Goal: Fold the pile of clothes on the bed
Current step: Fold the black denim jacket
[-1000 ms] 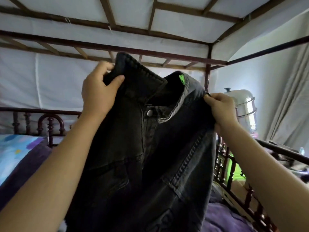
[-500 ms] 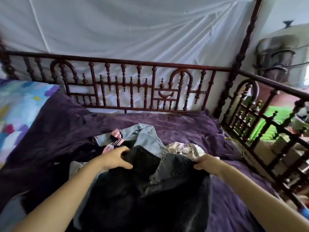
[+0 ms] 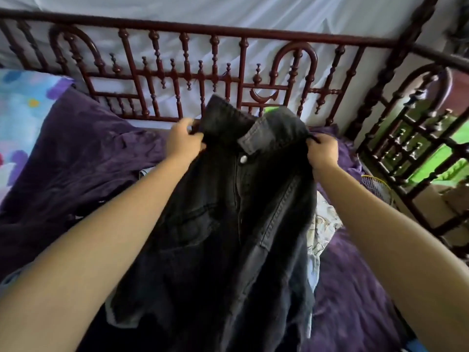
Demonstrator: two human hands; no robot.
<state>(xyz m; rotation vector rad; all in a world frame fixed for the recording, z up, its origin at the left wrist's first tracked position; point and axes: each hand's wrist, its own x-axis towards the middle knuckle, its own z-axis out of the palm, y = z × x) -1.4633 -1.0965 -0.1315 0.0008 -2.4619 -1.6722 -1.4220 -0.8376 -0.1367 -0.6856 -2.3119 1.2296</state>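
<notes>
Black denim jacket [image 3: 228, 212] held up by shoulders over purple bedspread [image 3: 83, 161], left hand [image 3: 184, 142] gripping left shoulder, right hand [image 3: 322, 152] pinching right shoulder, carved wooden headboard [image 3: 215, 72] behind

hands 2: left hand [image 3: 184, 141], right hand [image 3: 322, 153] | black denim jacket [image 3: 228, 237] 1 | snap button [image 3: 243, 158] 1 | other garments 2: white printed garment [image 3: 323, 224] right, light blue garment [image 3: 146, 171] left | purple bedspread [image 3: 76, 161] 1 | patterned pillow [image 3: 22, 102] 1, far left

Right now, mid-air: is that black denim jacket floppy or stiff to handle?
Probably floppy: the black denim jacket drapes below left hand and right hand. Its collar likely stiffer; it stands up. Thick seams suggest some weight.
</notes>
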